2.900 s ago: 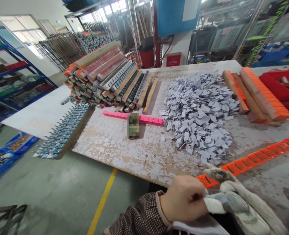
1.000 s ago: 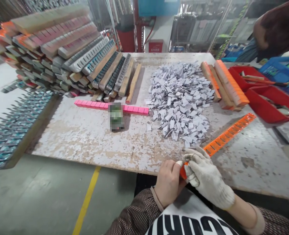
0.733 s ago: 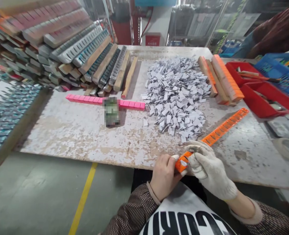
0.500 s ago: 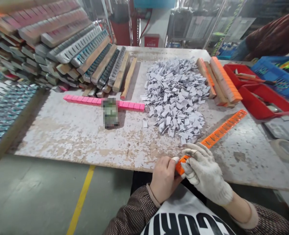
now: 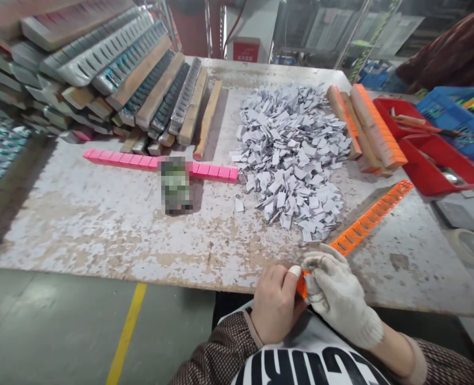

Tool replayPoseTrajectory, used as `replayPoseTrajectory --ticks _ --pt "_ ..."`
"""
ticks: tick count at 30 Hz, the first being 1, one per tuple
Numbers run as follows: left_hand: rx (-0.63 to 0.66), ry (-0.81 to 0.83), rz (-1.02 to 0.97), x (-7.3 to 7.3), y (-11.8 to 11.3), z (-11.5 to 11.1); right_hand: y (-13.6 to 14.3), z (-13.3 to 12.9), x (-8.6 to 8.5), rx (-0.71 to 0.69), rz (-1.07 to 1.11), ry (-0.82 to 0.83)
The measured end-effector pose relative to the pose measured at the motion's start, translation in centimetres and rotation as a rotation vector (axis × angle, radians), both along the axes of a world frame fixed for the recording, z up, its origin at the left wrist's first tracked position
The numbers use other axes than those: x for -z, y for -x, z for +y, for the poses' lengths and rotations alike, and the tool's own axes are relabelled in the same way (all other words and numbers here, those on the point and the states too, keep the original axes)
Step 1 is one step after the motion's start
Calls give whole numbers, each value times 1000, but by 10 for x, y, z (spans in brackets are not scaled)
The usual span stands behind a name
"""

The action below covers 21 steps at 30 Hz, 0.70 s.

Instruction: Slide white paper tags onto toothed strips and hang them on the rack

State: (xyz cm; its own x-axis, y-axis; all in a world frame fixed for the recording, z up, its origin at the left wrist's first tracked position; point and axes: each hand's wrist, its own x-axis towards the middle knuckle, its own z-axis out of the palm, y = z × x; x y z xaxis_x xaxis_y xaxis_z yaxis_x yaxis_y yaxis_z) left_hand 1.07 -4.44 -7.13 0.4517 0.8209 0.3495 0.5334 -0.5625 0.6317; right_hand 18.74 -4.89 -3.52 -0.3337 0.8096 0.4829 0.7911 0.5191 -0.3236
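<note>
A long orange bar with a row of dark slots (image 5: 367,222) slants from the table's front edge up to the right. My left hand (image 5: 275,302), bare apart from a white cover on one fingertip, is closed around the bar's near end. In a white knit glove, my right hand (image 5: 337,294) bends over the same end, its fingers pinched together against the orange surface. Whatever those gloved fingers hold is hidden. Just beyond the hands spreads a heap of small white tags (image 5: 293,155).
A pink segmented bar (image 5: 120,159) lies at left centre beside a blurred-out object (image 5: 176,184). Stacked slotted bars (image 5: 112,69) fill the back left. More orange bars (image 5: 377,128), red bins (image 5: 433,174), a blue crate (image 5: 441,115) and a tape roll (image 5: 469,246) are at right.
The view has shifted slightly, and both hands sit a little lower in the picture. They stay at the near end of the orange bar, with the gloved fingers more tightly bunched.
</note>
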Motion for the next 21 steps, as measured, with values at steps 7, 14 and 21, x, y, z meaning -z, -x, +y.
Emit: replayPoseTrajectory --ticks 7,14,21 --pt "-3 -19 11 -2 -1 -2 -2 3 1 -44 28 -27" --pt "97 171 5 -34 26 36 -19 -2 -3 -46 291 59" --pt "-218 110 243 -64 9 164 -30 -6 1 168 473 2"
